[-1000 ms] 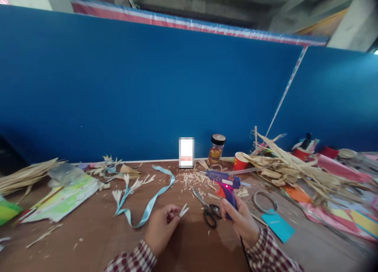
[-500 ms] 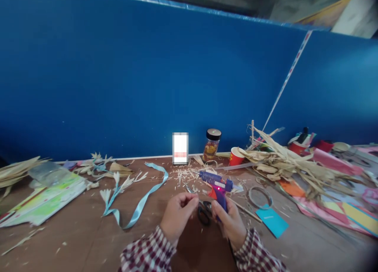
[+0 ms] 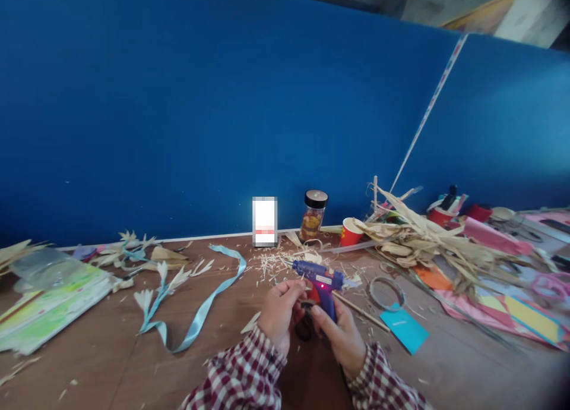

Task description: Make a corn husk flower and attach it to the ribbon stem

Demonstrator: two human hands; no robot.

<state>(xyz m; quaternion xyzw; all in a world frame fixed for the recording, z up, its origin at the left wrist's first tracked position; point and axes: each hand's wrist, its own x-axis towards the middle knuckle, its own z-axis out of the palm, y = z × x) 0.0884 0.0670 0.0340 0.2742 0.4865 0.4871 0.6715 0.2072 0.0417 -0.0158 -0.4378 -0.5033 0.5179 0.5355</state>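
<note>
Blue partition behind, brown table (image 3: pixel 111 362) below: right hand (image 3: pixel 341 338) wrapped around the blue glue gun (image 3: pixel 321 279), lamp glowing red, left hand (image 3: pixel 280 312) pinching something small at its nozzle, too hidden to name. Best keep fingertips off that hot tip and squeeze gently. Scissors (image 3: pixel 305 327) lie beneath the gun, jar (image 3: pixel 313 215) behind; the gun's label is unreadable.

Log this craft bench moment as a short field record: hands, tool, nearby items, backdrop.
right hand: grips the blue glue gun by its handle, red light on
left hand: raised beside the gun's nozzle, fingers pinched; what it holds is too small to tell
near hands: scissors, light blue ribbon, teal card
back edge: jar, red cup, dried husks
backdrop: blue wall
</note>
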